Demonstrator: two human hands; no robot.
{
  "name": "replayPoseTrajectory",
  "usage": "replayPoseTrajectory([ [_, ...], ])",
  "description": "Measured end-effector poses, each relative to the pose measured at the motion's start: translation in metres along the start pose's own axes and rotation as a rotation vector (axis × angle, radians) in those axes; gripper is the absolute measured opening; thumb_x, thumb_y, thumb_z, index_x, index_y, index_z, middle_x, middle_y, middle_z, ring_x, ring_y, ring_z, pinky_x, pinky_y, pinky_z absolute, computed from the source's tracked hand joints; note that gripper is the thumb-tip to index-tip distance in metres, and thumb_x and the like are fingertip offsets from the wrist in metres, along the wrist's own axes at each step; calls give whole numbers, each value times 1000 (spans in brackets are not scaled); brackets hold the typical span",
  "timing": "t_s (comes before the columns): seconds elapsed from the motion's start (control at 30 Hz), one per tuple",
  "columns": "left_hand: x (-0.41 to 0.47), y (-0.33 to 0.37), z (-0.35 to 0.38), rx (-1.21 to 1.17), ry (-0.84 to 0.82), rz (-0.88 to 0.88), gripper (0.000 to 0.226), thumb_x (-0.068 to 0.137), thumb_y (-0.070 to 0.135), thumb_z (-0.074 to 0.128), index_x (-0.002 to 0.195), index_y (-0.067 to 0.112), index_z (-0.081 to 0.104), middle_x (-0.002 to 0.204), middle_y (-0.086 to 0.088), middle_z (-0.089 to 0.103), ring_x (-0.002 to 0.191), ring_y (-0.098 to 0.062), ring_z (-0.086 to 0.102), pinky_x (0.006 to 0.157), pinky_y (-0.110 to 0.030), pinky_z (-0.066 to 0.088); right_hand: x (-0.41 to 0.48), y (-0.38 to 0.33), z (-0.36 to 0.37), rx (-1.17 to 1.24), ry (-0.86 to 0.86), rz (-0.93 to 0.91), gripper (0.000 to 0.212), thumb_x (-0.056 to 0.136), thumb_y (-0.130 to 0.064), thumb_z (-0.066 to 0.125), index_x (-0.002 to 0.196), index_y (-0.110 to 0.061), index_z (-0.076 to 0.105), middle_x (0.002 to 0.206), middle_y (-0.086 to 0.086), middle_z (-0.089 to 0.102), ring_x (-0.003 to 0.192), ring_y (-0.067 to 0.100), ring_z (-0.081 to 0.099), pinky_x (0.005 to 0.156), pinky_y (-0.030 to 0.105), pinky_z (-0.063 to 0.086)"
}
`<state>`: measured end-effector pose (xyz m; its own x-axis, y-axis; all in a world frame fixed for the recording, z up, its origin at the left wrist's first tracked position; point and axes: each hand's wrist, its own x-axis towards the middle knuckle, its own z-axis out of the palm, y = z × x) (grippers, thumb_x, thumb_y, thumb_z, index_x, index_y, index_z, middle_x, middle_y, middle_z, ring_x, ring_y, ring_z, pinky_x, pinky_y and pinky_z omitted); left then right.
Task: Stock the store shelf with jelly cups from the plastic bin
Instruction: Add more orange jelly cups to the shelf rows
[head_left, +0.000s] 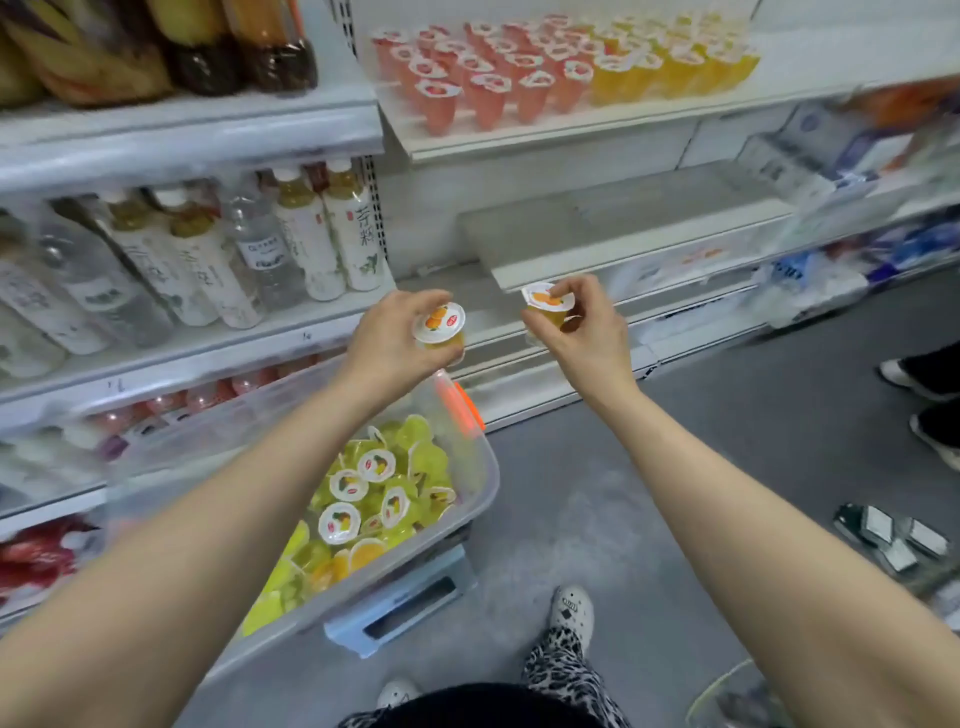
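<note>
- Head view, far left: drink bottles (208, 249) on the neighbouring shelves, not part of the task.
- One plastic bin (485, 467), low left, resting on a pale blue stool (405, 608). It holds a heap of green and yellow jelly cups (363, 499). About six lids face up; the rest are piled and tilted, so no exact count.
- Left hand (392, 335): fingers curled round one orange jelly cup (440, 325), lid up, above the bin's far end.
- Right hand (584, 332): fingertips pinch a second orange cup (548, 306), lid up, near the first but apart. Total in hand: two.
- Upper shelf (571, 132), above and right: pink cups (483, 73) in rows at left, orange cups (675, 62) at right. Too blurred to count; well over ten of each.
- Judged step: carrying, between pick and place. The next move calls for lifting both cups to the orange group and setting them upright without toppling neighbours.
</note>
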<state>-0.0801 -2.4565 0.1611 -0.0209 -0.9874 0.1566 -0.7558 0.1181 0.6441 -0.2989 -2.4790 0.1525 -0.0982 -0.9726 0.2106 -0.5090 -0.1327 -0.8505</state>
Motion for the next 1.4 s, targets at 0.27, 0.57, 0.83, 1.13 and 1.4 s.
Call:
replayPoseTrajectory([
  [0.27,109,121,71,-124,48,71,59,67,36,83,117,26,54,112,7,64,101,-15,61,89,-34,49,105,37,-131,-27,72,-65,28,76,-38,76,94,-28,57,84,-7,68,71,12,61,69,25,47],
  [0.57,219,242,160,-107,47,203,53,72,33,82,120,24,59,118,5,63,107,-15,57,87,-26,41,219,101,-262,-128,155,-120,29,75,-41,76,94,-28,58,85,-10,69,72,9,64,69,31,50],
  [0.83,306,298,216,-94,53,238,58,68,41,84,119,27,59,116,9,64,102,-14,59,88,-35,48,310,137,-314,-143,174,-159,26,78,-37,77,93,-28,58,93,-16,66,86,12,60,78,35,51],
  [1.13,434,336,238,-91,152,343,51,69,42,82,112,23,64,111,8,66,97,-14,58,82,-32,48,438,157,-334,-157,198,-181,27,76,-35,76,94,-24,59,92,-11,66,84,9,58,73,25,41],
  [1.4,525,348,233,-168,275,196,45,72,42,81,111,29,63,103,15,63,76,-8,57,76,-26,48,548,180,-328,-190,143,-149,28,75,-37,73,96,-27,58,88,-9,66,78,14,61,75,34,49],
])
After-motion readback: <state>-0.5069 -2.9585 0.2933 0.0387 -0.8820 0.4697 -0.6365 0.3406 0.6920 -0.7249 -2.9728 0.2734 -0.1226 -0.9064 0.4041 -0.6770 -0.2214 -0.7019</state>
